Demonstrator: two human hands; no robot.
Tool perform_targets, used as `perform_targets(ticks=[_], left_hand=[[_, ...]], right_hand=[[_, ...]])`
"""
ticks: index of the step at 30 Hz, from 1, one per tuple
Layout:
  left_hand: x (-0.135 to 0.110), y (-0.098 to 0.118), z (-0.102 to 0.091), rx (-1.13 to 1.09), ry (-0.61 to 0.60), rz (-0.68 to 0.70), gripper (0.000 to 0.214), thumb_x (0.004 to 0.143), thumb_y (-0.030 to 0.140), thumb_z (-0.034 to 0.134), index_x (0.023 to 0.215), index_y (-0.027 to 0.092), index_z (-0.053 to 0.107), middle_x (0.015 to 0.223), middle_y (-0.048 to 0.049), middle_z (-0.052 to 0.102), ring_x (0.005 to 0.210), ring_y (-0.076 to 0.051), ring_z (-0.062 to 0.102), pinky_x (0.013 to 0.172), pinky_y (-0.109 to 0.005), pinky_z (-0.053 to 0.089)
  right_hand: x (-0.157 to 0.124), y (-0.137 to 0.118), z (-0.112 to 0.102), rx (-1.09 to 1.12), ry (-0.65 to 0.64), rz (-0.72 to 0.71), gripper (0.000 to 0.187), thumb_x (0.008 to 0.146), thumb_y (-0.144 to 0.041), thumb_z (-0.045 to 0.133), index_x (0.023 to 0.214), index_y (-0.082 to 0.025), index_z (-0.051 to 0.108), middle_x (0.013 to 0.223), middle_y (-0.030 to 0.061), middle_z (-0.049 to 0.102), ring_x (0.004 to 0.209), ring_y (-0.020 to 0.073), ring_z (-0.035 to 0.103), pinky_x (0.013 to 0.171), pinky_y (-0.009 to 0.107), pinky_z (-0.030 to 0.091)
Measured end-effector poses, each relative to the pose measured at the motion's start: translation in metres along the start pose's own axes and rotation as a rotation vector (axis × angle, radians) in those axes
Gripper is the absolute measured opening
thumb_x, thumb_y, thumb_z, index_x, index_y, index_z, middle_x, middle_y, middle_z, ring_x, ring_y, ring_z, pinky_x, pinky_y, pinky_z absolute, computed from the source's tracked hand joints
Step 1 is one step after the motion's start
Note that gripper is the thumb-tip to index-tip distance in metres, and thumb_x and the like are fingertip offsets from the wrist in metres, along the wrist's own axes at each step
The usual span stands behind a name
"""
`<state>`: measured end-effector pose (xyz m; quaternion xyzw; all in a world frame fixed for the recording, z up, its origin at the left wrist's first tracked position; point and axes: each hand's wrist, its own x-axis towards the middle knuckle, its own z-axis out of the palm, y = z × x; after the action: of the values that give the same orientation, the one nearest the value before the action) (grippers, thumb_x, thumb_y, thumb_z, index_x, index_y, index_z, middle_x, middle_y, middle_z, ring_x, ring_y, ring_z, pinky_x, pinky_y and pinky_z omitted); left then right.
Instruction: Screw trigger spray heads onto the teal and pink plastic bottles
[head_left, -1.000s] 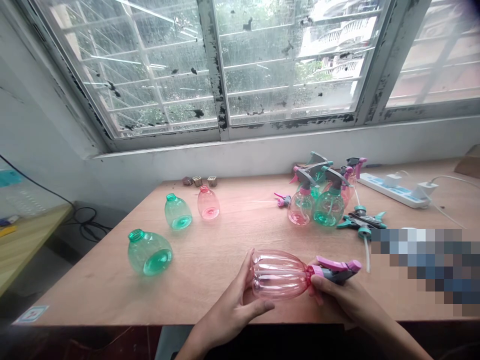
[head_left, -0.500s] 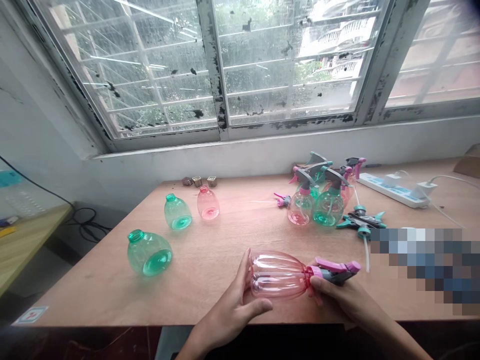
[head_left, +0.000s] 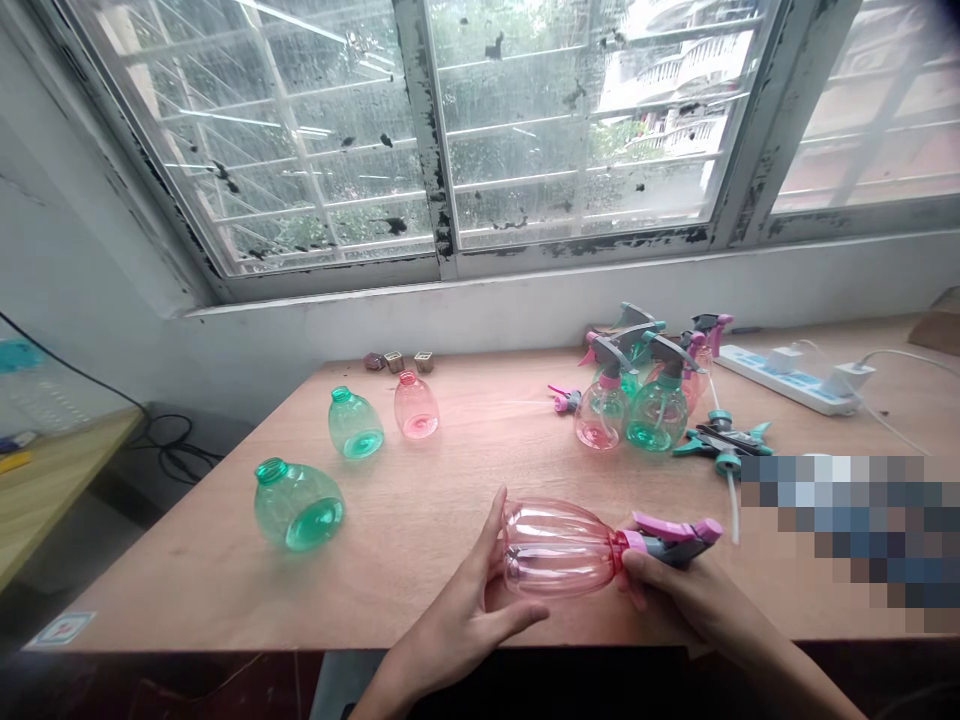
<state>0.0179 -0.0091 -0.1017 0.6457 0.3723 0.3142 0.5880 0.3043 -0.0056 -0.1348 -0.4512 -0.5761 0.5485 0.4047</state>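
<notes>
A clear pink spray bottle (head_left: 559,548) lies on its side near the front edge of the wooden table (head_left: 450,480), its base towards the left. My left hand (head_left: 469,610) cups the bottle's base, thumb below and fingers behind. My right hand (head_left: 675,590) is closed round the pink and grey trigger head (head_left: 671,535) at the bottle's neck.
Two green bottles (head_left: 296,503) (head_left: 354,424) and a pink one (head_left: 416,405) stand capless at the left. A cluster of finished spray bottles (head_left: 637,400) and loose trigger heads (head_left: 724,445) sits at the right. Behind them is a power strip (head_left: 787,380). A window runs along the back.
Almost nothing differs. The pink bottle has shifted very slightly between my hands, which keep their hold.
</notes>
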Motion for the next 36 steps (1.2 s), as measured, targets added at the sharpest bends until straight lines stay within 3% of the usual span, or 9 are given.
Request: perform_targets(ticks=[7, 15, 20, 24, 28, 31, 36], left_hand=[[0.002, 0.001, -0.002, -0.009, -0.005, -0.056, 0.104, 0.092, 0.037, 0.073, 0.166, 0.022, 0.001, 0.175, -0.0096, 0.009, 0.162, -0.027, 0.006, 0.132, -0.044, 0.009], [-0.001, -0.003, -0.002, 0.02, -0.015, 0.018, 0.104, 0.093, 0.027, 0.072, 0.164, 0.036, -0.004, 0.176, -0.0031, 0.005, 0.161, -0.027, 0.013, 0.131, -0.046, 0.013], [-0.001, -0.002, -0.001, 0.055, 0.012, -0.002, 0.114, 0.086, 0.029, 0.08, 0.165, 0.032, -0.003, 0.176, -0.0066, 0.006, 0.161, -0.031, 0.008, 0.131, -0.051, 0.008], [0.001, -0.003, -0.001, -0.005, -0.018, 0.001, 0.105, 0.09, 0.033, 0.076, 0.166, 0.027, 0.004, 0.174, -0.0099, 0.018, 0.16, -0.033, 0.015, 0.131, -0.052, 0.009], [0.002, -0.002, -0.001, 0.012, -0.007, 0.033, 0.107, 0.09, 0.026, 0.076, 0.165, 0.031, 0.0, 0.175, -0.0064, 0.016, 0.16, -0.03, 0.014, 0.131, -0.047, 0.016], [0.002, -0.001, 0.0, 0.004, -0.026, 0.043, 0.105, 0.093, 0.023, 0.07, 0.164, 0.034, -0.007, 0.173, -0.0055, 0.022, 0.16, -0.028, 0.016, 0.13, -0.046, 0.02], [0.0, 0.001, -0.001, 0.094, 0.003, -0.018, 0.118, 0.085, 0.027, 0.08, 0.165, 0.031, -0.007, 0.176, -0.005, 0.005, 0.161, -0.03, 0.006, 0.132, -0.045, 0.009]], right_hand=[[0.0, 0.0, -0.001, -0.021, -0.027, -0.011, 0.043, 0.092, -0.057, 0.064, 0.071, -0.02, 0.07, 0.071, 0.0044, 0.067, 0.076, 0.0255, 0.063, 0.077, 0.035, 0.047], [0.001, 0.002, -0.002, 0.013, -0.044, -0.034, 0.041, 0.094, -0.055, 0.064, 0.077, -0.019, 0.07, 0.07, 0.003, 0.066, 0.074, 0.0223, 0.061, 0.076, 0.033, 0.046], [-0.001, 0.0, 0.0, 0.022, -0.039, -0.022, 0.04, 0.093, -0.054, 0.066, 0.074, -0.019, 0.07, 0.071, 0.0033, 0.067, 0.073, 0.0222, 0.061, 0.074, 0.033, 0.046], [-0.001, -0.002, 0.002, 0.017, -0.015, -0.023, 0.043, 0.094, -0.054, 0.064, 0.069, -0.02, 0.068, 0.07, 0.0026, 0.067, 0.072, 0.0214, 0.061, 0.073, 0.031, 0.046], [-0.001, -0.005, 0.002, -0.077, -0.007, -0.023, 0.051, 0.098, -0.056, 0.056, 0.064, -0.02, 0.067, 0.067, 0.0024, 0.066, 0.072, 0.0218, 0.061, 0.075, 0.032, 0.046], [-0.001, -0.007, 0.002, -0.109, -0.024, -0.017, 0.053, 0.099, -0.057, 0.053, 0.064, -0.021, 0.068, 0.067, 0.0023, 0.066, 0.073, 0.0221, 0.062, 0.076, 0.032, 0.046], [-0.002, -0.007, 0.003, -0.025, -0.021, -0.027, 0.05, 0.097, -0.057, 0.057, 0.065, -0.021, 0.069, 0.068, 0.002, 0.067, 0.072, 0.0218, 0.063, 0.074, 0.031, 0.047]])
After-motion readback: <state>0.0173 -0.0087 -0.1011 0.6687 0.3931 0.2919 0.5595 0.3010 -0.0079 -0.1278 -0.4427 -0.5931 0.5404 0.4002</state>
